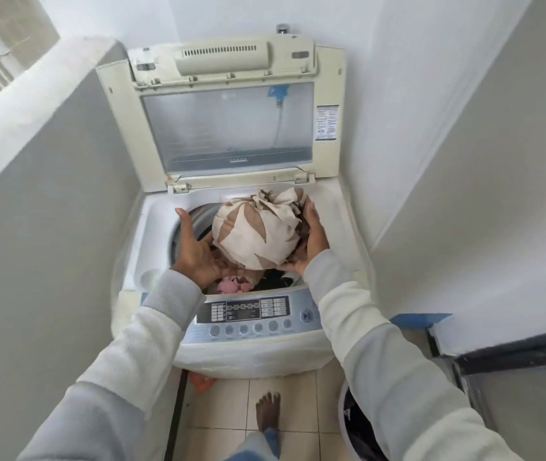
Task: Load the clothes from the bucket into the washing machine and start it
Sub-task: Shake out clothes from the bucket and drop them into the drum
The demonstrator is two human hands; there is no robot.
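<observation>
Clothes form a rounded bundle [256, 232] of cream cloth printed with broad brown leaf shapes, gathered into a twisted knot at the far end. It sits between the two hands over the drum mouth of the washing machine [155, 234], whose lid [228, 128] stands raised beyond the fingertips. The right hand [311, 241] lies against the bundle's side, with its fingers stretched along it and the thumb tucked beneath. The left hand [195, 247] is spread too, fingers straight and pointing away. Its thumb side seems to meet the bundle's underside, though the contact is hard to make out. Below the palms a pink garment [231, 287] and dark cloth lie in the drum, mostly covered by the bundle. The bucket [341, 414], down by the right elbow, is largely hidden by the sleeve and cut off by the frame edge; dark fabric shows inside it. The bundle's long axis runs from the wrists toward the lid, leaning slightly right, with the knot end farthest from the person.
</observation>
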